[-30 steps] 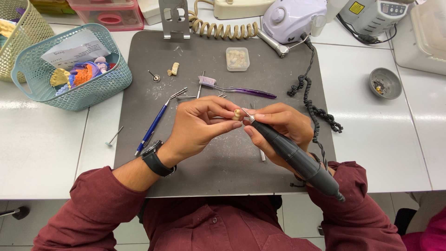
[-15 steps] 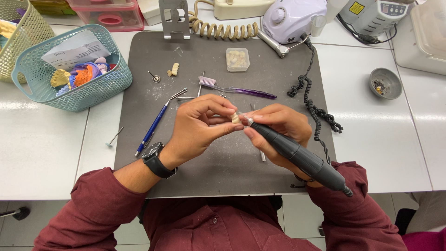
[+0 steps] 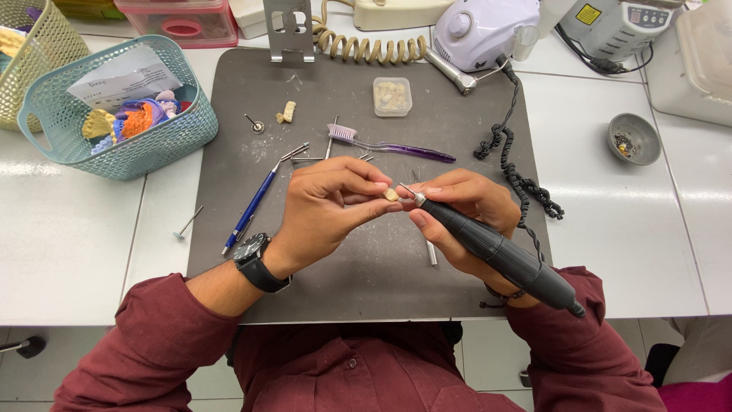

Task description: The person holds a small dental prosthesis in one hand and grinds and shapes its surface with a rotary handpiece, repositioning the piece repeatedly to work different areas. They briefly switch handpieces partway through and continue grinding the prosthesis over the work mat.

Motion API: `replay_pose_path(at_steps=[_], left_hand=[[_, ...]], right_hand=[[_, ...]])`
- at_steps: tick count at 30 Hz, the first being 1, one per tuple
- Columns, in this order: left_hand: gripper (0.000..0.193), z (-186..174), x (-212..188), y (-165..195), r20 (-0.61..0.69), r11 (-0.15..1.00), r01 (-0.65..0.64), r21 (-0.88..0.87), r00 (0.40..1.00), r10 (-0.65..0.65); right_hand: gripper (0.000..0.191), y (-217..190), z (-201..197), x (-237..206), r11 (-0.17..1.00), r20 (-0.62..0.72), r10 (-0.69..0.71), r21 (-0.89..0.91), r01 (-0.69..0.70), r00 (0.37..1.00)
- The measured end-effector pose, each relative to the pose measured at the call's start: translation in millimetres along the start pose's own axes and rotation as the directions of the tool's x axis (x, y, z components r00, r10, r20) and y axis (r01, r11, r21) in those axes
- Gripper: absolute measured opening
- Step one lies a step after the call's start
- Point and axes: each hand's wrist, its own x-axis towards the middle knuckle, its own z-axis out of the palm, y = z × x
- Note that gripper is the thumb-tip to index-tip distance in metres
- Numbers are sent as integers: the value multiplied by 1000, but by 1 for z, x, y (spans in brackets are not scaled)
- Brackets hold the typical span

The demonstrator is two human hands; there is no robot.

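Two hands: one tooth piece [image 3: 391,195], one handpiece [image 3: 496,252]

Bright, even overhead light is flooding the sharply focused scene, glaring softly off the white worktop [image 3: 69,252] while straight edges are bowing slightly toward the frame's corners.

A tiny tooth piece [image 3: 391,195] is pinched by the left hand [image 3: 328,206]; a dark drill tool [image 3: 496,252] is held by the right hand [image 3: 465,214].
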Motion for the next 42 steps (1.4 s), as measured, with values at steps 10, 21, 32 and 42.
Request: replay_pose_path(at_steps=[10,21,32,42], left_hand=[[21,0,1,1,-11,971,-170,165,985,174],[25,0,-1,4,-11,900,-237,366,966,258],[25,-1,-2,4,-11,899,-232,372,967,254],[23,-1,-1,4,-9,894,-233,382,967,256]], right_hand=[[25,2,1,2,999,5,10,36,-10,1000],[22,-2,1,5,998,40,48,-31,-46,998],[23,0,2,7,994,64,-5,-112,12,998],[24,0,2,7,993,65,-17,-118,25,998]])
